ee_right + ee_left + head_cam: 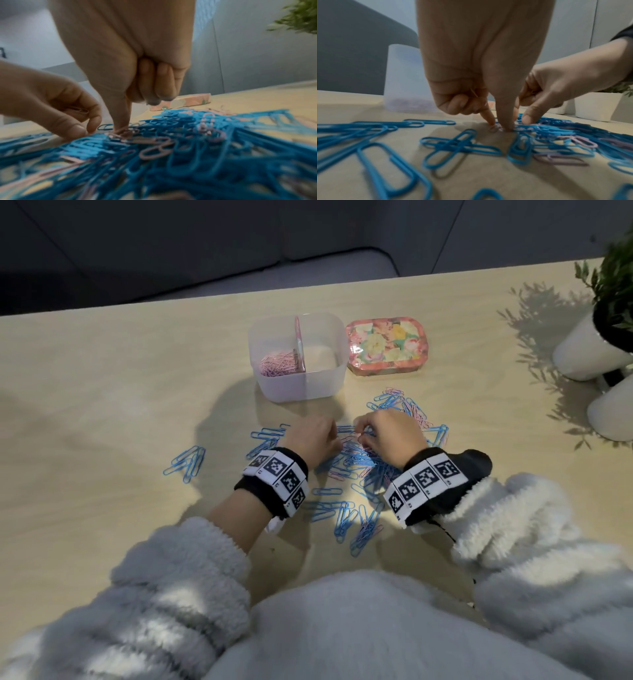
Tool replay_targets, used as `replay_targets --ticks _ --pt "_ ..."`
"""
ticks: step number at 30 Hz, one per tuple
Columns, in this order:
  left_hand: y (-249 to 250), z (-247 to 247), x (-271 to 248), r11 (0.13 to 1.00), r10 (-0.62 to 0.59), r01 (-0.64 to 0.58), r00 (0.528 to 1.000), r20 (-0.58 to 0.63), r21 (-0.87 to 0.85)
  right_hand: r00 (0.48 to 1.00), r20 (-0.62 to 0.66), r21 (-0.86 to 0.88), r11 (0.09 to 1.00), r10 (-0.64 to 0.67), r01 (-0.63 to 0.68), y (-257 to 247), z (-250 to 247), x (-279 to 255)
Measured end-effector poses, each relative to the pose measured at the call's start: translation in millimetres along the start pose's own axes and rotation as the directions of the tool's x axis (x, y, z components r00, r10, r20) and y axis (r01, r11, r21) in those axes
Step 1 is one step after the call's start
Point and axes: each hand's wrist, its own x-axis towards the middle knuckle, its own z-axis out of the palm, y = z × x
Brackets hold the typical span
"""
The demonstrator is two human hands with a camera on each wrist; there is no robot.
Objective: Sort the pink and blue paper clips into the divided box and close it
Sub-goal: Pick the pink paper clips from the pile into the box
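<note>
Blue paper clips (356, 463) — pink paper clips (277, 362) — translucent white divided box (298, 386), floral lid (385, 344).

No readable text; wristbands (276, 474) bear only square codes.

Clear box (297, 392) w/ a divider (299, 344) sits mid-table (102, 392); pink clips (276, 363) fill its left half, and a flowered lid (386, 344) lies just right of it. Both hands are down in the spread of blue clips (356, 460), left hand (313, 438) and right hand (394, 436) curled, fingertips near each other over the pile. White pots (589, 347) w/ a plant stand at the far right edge
</note>
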Motion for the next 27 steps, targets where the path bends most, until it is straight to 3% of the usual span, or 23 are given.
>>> replay_targets --ticks 6,8,11,13,17,22,24,27 --pt "0.2 4.7 -1.6 0.997 0.078 -0.08 0.991 0.111 0.015 0.987 0.045 -0.33 0.93 -0.157 0.163 -0.1 5.7 -7.1" --pt "-3.3 6.0 -4.5 0.997 0.07 -0.074 0.989 0.133 0.021 0.993 0.035 -0.275 0.954 -0.113 0.118 1.6 5.3 -8.6" --pt "-11.0 3.3 -10.0 0.999 0.04 -0.034 0.989 0.141 -0.042 0.998 0.026 0.004 0.998 0.056 -0.056 6.2 2.5 -7.1" --pt "-17.1 -5.7 -13.9 0.993 0.033 -0.024 0.996 0.086 -0.112 0.994 -0.001 0.12 0.987 0.111 -0.11 7.3 4.2 -8.6" --pt "-23.7 -42.7 -17.7 0.983 0.032 -0.059 0.987 -0.154 -0.172 0.992 -0.066 0.068 0.992 0.112 -0.107 6.5 10.1 -15.4" --pt "-30.9 -86.9 -5.4 0.995 -0.028 -0.022 0.871 -0.49 -0.095 0.998 -0.045 -0.03 0.999 0.043 -0.045 5.2 10.9 -14.6" --pt "-35.6 -93.7 4.6 0.995 -0.083 0.041 0.844 -0.53 -0.09 0.997 -0.047 -0.049 0.997 0.054 -0.056 4.4 9.4 -15.5" --pt "-43.6 -89.6 21.7 0.994 -0.099 0.105 0.88 -0.465 -0.013 0.992 -0.043 -0.017 0.993 0.12 -0.121 5.5 6.1 -15.6"
